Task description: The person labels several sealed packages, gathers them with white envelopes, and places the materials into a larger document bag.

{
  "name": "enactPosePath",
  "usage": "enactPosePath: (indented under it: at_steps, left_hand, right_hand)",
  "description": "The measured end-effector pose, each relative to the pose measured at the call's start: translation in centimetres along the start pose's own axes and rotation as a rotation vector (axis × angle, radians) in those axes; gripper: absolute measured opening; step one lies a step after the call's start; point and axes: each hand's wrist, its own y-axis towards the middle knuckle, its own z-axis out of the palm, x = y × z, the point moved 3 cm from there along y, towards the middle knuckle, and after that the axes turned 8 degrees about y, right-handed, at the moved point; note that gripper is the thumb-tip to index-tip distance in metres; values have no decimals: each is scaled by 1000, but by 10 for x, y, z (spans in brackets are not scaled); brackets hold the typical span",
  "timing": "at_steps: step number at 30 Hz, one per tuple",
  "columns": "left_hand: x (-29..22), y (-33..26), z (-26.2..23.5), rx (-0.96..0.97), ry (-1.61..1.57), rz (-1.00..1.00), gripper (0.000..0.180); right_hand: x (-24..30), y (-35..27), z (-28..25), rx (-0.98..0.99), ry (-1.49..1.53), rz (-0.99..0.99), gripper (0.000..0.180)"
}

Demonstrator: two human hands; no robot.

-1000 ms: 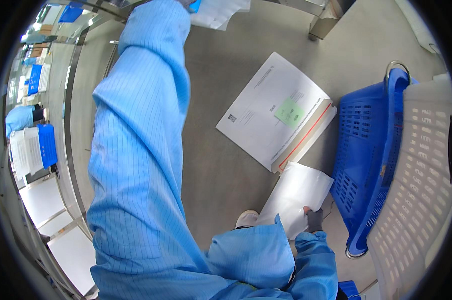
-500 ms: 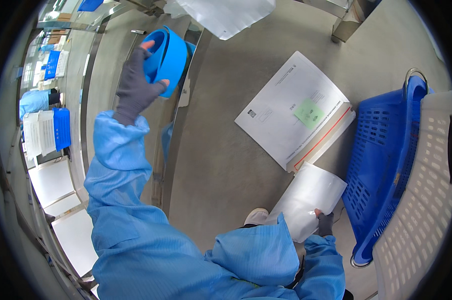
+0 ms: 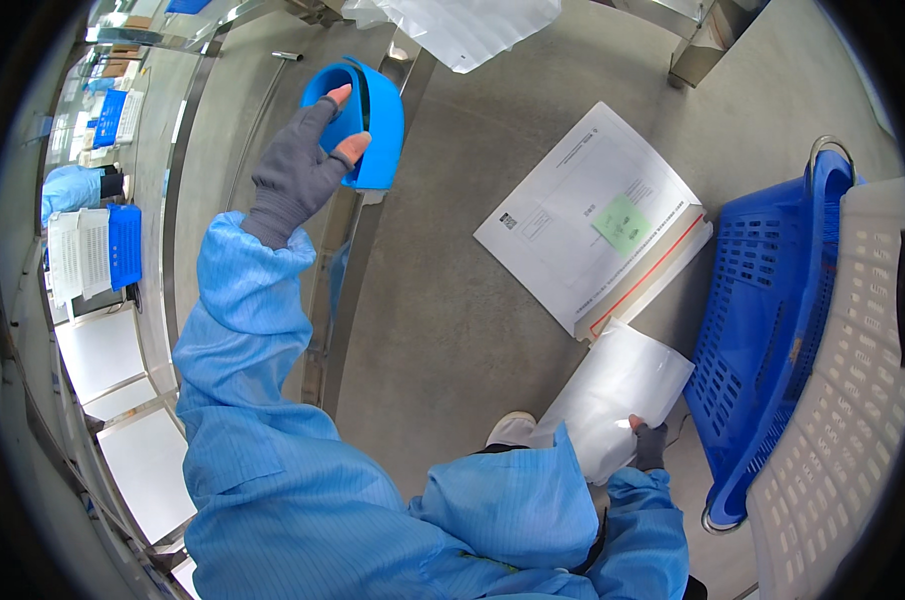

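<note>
At the upper left, my left hand [image 3: 303, 165] in a grey fingertip-less glove grips a bright blue, rounded plastic piece [image 3: 385, 130]. It is hollow, with a dark gap along its curved wall; its exact kind I cannot make out. Thumb and fingers close on its near rim, over the metal edge of the bench. Low on the right, my right hand [image 3: 651, 442], gloved alike, pinches the edge of a shiny translucent plastic bag [image 3: 613, 400]. Beyond the bag lies a white cardboard envelope [image 3: 573, 225] with a green note [image 3: 622, 224] and a red strip along its flap side.
A blue perforated basket [image 3: 748, 330] stands at the right, beside a white perforated basket [image 3: 823, 430]. Clear plastic sheeting [image 3: 463, 30] hangs over the top edge. A metal leg [image 3: 708, 50] stands at upper right. A person in blue [image 3: 73, 195] is far left.
My left hand and the blue piece have shifted right, toward the bench edge, and the piece has turned somewhat. My right hand and the bag have stayed almost still.
</note>
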Motion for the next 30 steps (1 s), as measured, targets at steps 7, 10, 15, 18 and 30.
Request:
enactPosePath:
  at_steps: [7, 10, 15, 18, 30]
  left_hand:
    - [1, 6, -11, -227, -313, -100, 46]
    - [-62, 21, -29, -129, -1293, -389, 51]
    - [-133, 63, 94, 27, -1998, -1016, 107]
    - [-124, 115, 168, -189, -2116, -894, 120]
    - [-95, 217, 194, -439, -2365, -798, 65]
  right_hand:
    - [-9, 8, -4, 9, 35, 11, 35]
    - [11, -6, 3, -32, 98, 61, 33]
    - [-6, 5, 0, 55, 57, 36, 40]
    - [-16, 5, -7, 26, 23, -29, 45]
    - [-12, -2, -1, -69, -60, 63, 50]
